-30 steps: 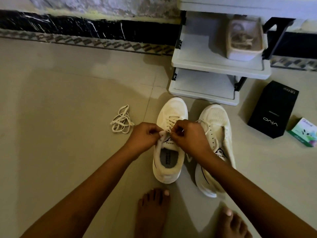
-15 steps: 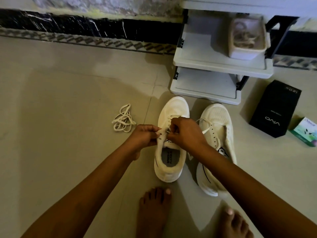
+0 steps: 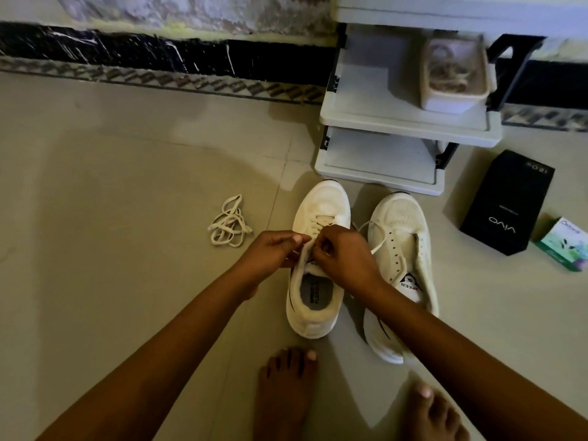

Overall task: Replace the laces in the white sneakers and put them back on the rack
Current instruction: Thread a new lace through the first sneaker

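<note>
1. Two bare feet [image 3: 286, 386] stand on the tiled floor [image 3: 127, 281] at the lower edge of the view.
2. The first sneaker [image 3: 315, 316] sits upright just ahead of the feet, toe towards the rack. The second sneaker [image 3: 401, 230] lies just beside it, leaning outwards, eyelets exposed.
3. Left hand [image 3: 273, 249]: fingers curled, gripping the first sneaker's upper eyelet edge.
4. Right hand [image 3: 343, 253]: fingers closed, pinching the lace [image 3: 315, 226] above the tongue. Both hands meet over the shoe's throat.
5. A bundle of loose laces [image 3: 229, 222] lies on the floor, well to the left of the shoes.
6. A black vivo box [image 3: 506, 202] and a small green carton [image 3: 563, 243] lie on the floor to the right.
7. The white rack [image 3: 381, 163] stands against the wall; a container of laces [image 3: 455, 100] sits on its upper shelf.
</note>
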`<state>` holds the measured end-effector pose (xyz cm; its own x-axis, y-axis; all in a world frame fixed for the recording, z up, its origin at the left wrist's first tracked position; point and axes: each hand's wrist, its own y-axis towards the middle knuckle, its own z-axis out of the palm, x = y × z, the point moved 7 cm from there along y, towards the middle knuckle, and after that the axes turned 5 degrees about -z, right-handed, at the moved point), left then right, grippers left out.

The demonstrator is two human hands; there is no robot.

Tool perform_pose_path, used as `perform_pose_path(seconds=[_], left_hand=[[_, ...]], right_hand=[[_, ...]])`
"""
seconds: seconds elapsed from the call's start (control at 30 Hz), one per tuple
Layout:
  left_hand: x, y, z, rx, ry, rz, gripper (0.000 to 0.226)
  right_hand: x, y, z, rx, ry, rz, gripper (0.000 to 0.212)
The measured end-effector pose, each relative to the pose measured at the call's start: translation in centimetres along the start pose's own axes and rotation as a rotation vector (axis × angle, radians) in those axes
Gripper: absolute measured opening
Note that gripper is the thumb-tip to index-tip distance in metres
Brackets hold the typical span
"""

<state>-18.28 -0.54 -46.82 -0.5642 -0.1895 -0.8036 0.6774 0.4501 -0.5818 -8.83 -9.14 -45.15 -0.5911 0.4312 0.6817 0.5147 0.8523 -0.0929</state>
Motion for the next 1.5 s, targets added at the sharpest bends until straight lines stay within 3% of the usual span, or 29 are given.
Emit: perform_pose_path(seconds=[0.17, 0.33, 0.47, 0.57, 0.67, 0.73, 0.83, 0.93, 1.0, 1.07, 1.13, 1.2, 1.3, 1.37, 1.43, 1.5], left_hand=[[0.1, 0.4, -0.2, -0.167, 0.098, 0.083, 0.017], [-1.7, 0.4, -0.2, -0.27, 0.287, 0.182, 0.015], [-6.5, -1.6, -1.1, -0.17, -0.164, 0.277, 0.021], [-7.7, -1.9, -1.9, -0.177, -0.281, 0.292, 0.022], [-5.8, -0.7, -1.5, -0.302, 0.183, 0.281, 0.012], [-3.5, 0.1, -0.3, -0.25, 0.521, 0.26, 0.015], [-1.9, 0.1, 0.5, -0.222, 0.661, 0.248, 0.019], [-2.2, 0.4, 0.7, -0.22, 0.764, 0.252, 0.02], [-2.6, 0.4, 0.8, -0.123, 0.631, 0.183, 0.018], [-3.6, -0.4, 0.4, -0.019, 0.197, 0.091, 0.021], [-5.1, -1.4, -1.1, -0.025, -0.243, 0.089, 0.022], [-6.5, -1.8, -2.7, -0.055, -0.396, 0.145, 0.021], [-6.6, -1.3, -2.9, -0.157, 0.003, 0.206, 0.017], [-5.7, -0.5, -1.8, -0.176, 0.331, 0.236, 0.002], [-3.9, 0.1, -0.2, -0.116, 0.612, 0.243, 0.019], [-2.8, 0.4, 0.5, -0.12, 0.661, 0.259, 0.023]], right_hand=[[-0.2, -0.1, -0.1, -0.026, 0.025, 0.031, 0.016], [-0.9, -0.4, -0.1, 0.107, -0.202, 0.014, 0.058], [-1.2, -0.5, 0.0, 0.141, -0.218, -0.008, 0.06], [-1.6, -0.7, 0.1, 0.189, -0.202, -0.039, 0.061], [-2.1, -0.5, 0.2, 0.237, -0.163, -0.061, 0.076], [-2.3, -0.5, 0.4, 0.244, -0.158, -0.065, 0.086], [-2.5, -0.5, 0.7, 0.232, -0.165, -0.073, 0.073], [-2.5, -0.4, 0.7, 0.228, -0.163, -0.074, 0.077], [-2.6, -0.5, 0.6, 0.227, -0.15, -0.068, 0.078], [-2.5, -0.6, 0.5, 0.217, -0.137, -0.074, 0.078], [-2.6, -0.6, 0.4, 0.216, -0.127, -0.071, 0.072], [-2.7, -0.7, 0.5, 0.215, -0.115, -0.062, 0.069], [-2.8, -0.7, 0.6, 0.222, -0.114, -0.058, 0.069], [-2.8, -0.7, 0.5, 0.22, -0.115, -0.063, 0.07], [-2.8, -0.7, 0.6, 0.226, -0.117, -0.067, 0.074], [-2.8, -0.7, 0.8, 0.228, -0.109, -0.064, 0.077]])
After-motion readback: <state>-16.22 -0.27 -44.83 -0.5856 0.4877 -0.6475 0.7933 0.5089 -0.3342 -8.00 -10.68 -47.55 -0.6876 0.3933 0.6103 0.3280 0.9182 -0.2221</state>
